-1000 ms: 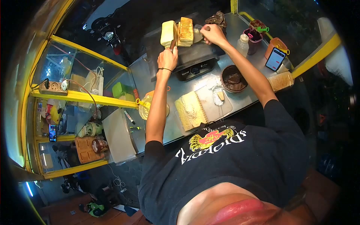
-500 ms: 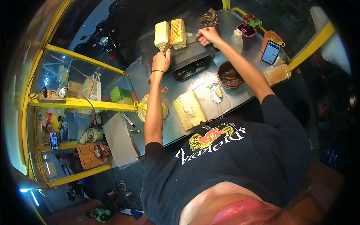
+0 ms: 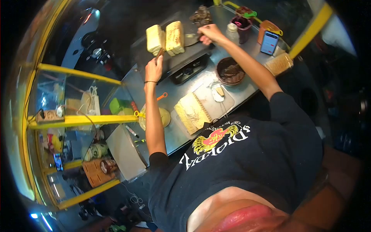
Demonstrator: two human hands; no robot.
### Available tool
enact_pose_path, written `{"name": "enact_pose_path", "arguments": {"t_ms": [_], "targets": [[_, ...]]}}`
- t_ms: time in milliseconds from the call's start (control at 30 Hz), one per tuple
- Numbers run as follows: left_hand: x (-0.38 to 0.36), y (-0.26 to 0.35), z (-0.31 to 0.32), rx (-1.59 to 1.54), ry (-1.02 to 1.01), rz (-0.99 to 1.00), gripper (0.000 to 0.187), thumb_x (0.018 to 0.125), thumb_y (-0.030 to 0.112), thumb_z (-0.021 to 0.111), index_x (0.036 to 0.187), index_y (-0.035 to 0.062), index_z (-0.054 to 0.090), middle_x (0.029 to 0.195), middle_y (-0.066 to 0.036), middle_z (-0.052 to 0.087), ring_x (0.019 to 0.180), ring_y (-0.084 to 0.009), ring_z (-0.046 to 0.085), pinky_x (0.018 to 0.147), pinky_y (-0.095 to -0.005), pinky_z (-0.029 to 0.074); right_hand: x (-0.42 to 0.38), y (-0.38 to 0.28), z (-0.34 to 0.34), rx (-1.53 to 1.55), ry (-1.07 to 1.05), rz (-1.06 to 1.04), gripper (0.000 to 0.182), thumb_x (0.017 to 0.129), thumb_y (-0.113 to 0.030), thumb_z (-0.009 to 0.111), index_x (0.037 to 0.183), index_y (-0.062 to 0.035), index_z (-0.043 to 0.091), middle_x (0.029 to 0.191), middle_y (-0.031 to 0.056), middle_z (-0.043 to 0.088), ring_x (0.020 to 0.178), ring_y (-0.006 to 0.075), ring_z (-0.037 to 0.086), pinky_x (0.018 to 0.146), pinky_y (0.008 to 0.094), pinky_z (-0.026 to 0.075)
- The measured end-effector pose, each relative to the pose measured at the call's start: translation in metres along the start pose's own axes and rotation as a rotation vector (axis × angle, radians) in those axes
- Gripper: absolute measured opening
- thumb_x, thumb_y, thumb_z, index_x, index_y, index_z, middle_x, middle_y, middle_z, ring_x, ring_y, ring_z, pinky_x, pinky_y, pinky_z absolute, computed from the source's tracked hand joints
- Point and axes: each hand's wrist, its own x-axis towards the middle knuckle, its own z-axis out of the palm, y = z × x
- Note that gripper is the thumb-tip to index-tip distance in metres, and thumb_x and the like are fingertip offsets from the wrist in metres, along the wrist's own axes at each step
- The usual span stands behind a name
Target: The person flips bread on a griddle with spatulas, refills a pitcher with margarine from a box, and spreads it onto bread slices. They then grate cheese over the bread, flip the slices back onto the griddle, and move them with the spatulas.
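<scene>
My left hand (image 3: pixel 153 70) is closed around the brown handle of a tool (image 3: pixel 159 53), whose far end meets the lower edge of the left bread stack (image 3: pixel 154 39). A second, browned bread stack (image 3: pixel 175 37) stands just right of it on the dark griddle (image 3: pixel 141 53). My right hand (image 3: pixel 210 34) is closed near the griddle's right side, around the dark handle of what looks like a flat metal spatula (image 3: pixel 191 39). Its blade lies beside the browned stack; the grip is partly hidden by my fingers.
Nearer my body are a spread bread slab (image 3: pixel 190 112), a grater (image 3: pixel 217 92), a bowl of dark spread (image 3: pixel 230 72) and a round yellow tub (image 3: pixel 161 118). A bottle (image 3: pixel 232 34), phone (image 3: pixel 269 43) and packaged bread (image 3: pixel 279 64) stand right. A yellow frame post (image 3: pixel 89 120) crosses left.
The whole scene has shifted slightly left as the camera moved. My right hand has turned a little, and the blade beside it sits closer to the browned stack.
</scene>
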Motion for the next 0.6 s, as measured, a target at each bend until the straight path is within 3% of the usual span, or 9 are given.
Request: {"name": "enact_pose_path", "arguments": {"t_ms": [100, 167, 233, 267, 300, 367, 433, 467, 600], "targets": [[0.006, -0.007, 0.006, -0.124, -0.104, -0.073, 0.049, 0.094, 0.045, 0.049, 0.101, 0.0006, 0.069, 0.07, -0.015, 0.063, 0.065, -0.0253, 0.062, 0.066, -0.0381, 0.047, 0.008, -0.002, 0.015, 0.033, -0.071, -0.085, 0.03, 0.084, -0.026, 0.063, 0.097, 0.0014, 0.063, 0.069, 0.0134, 0.066, 0.049, 0.0177, 0.063, 0.044, 0.0298, 0.054], [0.005, -0.018, 0.01, -0.342, -0.102, -0.149, 0.051, 0.095, 0.046, 0.049, 0.092, -0.0008, 0.07, 0.065, -0.009, 0.061, 0.06, -0.0175, 0.057, 0.061, -0.0342, 0.045, -0.021, -0.031, 0.022, -0.26, 0.031, -0.264, 0.028, 0.086, -0.027, 0.058, 0.092, -0.0005, 0.065, 0.064, 0.0076, 0.065, 0.05, 0.016, 0.064, 0.047, 0.0286, 0.054], [-0.002, -0.008, 0.003, -0.369, -0.063, -0.131, 0.052, 0.095, 0.045, 0.049, 0.084, -0.0019, 0.069, 0.062, -0.009, 0.06, 0.058, -0.0181, 0.057, 0.059, -0.0339, 0.044, -0.032, -0.036, 0.016, -0.562, 0.095, -0.552, 0.027, 0.084, -0.026, 0.061, 0.091, -0.0005, 0.066, 0.064, 0.0067, 0.065, 0.048, 0.0158, 0.063, 0.047, 0.0281, 0.053], [-0.005, -0.008, -0.003, -0.242, -0.076, -0.118, 0.048, 0.095, 0.043, 0.05, 0.095, -0.0018, 0.068, 0.065, -0.007, 0.061, 0.06, -0.0151, 0.057, 0.058, -0.0308, 0.044, -0.046, -0.039, 0.011, -0.449, 0.128, -0.502, 0.03, 0.082, -0.03, 0.063, 0.079, -0.0007, 0.066, 0.061, 0.0125, 0.065, 0.05, 0.0185, 0.066, 0.052, 0.0338, 0.053], [-0.009, -0.008, -0.007, -0.116, -0.087, -0.105, 0.047, 0.096, 0.04, 0.051, 0.107, -0.0018, 0.068, 0.068, -0.005, 0.063, 0.061, -0.012, 0.057, 0.057, -0.0278, 0.044, -0.05, -0.035, 0.005, -0.354, 0.137, -0.447, 0.03, 0.082, -0.032, 0.062, 0.08, -0.0024, 0.068, 0.061, 0.0104, 0.066, 0.048, 0.0184, 0.065, 0.05, 0.0319, 0.053], [-0.017, 0.0, -0.011, -0.133, -0.092, -0.109, 0.049, 0.095, 0.042, 0.05, 0.101, -0.0026, 0.069, 0.067, -0.007, 0.064, 0.062, -0.0147, 0.059, 0.059, -0.0305, 0.045, -0.059, -0.033, -0.013, -0.292, 0.089, -0.252, 0.028, 0.082, -0.032, 0.063, 0.082, -0.0041, 0.068, 0.061, 0.0085, 0.066, 0.047, 0.0181, 0.064, 0.047, 0.0303, 0.053], [-0.027, 0.02, -0.014, -0.004, -0.086, -0.13, 0.051, 0.095, 0.045, 0.047, 0.082, -0.0011, 0.067, 0.064, -0.015, 0.061, 0.064, -0.0264, 0.062, 0.064, -0.0393, 0.046, -0.047, -0.016, -0.027, -0.194, 0.023, -0.115, 0.031, 0.083, -0.03, 0.06, 0.09, 0.0002, 0.066, 0.062, 0.0111, 0.064, 0.045, 0.0163, 0.061, 0.041, 0.0288, 0.051], [-0.03, 0.028, -0.012, -0.012, -0.08, -0.128, 0.051, 0.095, 0.044, 0.047, 0.082, -0.0018, 0.066, 0.067, -0.018, 0.061, 0.069, -0.0312, 0.064, 0.066, -0.0417, 0.047, -0.046, -0.011, -0.025, -0.113, 0.024, -0.058, 0.031, 0.082, -0.03, 0.061, 0.09, 0.0004, 0.065, 0.064, 0.0119, 0.064, 0.046, 0.0171, 0.062, 0.041, 0.0292, 0.051], [-0.024, 0.025, 0.004, 0.021, -0.033, -0.108, 0.052, 0.095, 0.046, 0.048, 0.084, -0.0026, 0.065, 0.072, -0.021, 0.063, 0.072, -0.0354, 0.063, 0.068, -0.0439, 0.047, -0.024, -0.007, -0.015, 0.026, 0.039, 0.026, 0.03, 0.081, -0.028, 0.061, 0.088, 0.0009, 0.064, 0.071, 0.0137, 0.066, 0.049, 0.0187, 0.063, 0.042, 0.0307, 0.053]]}}
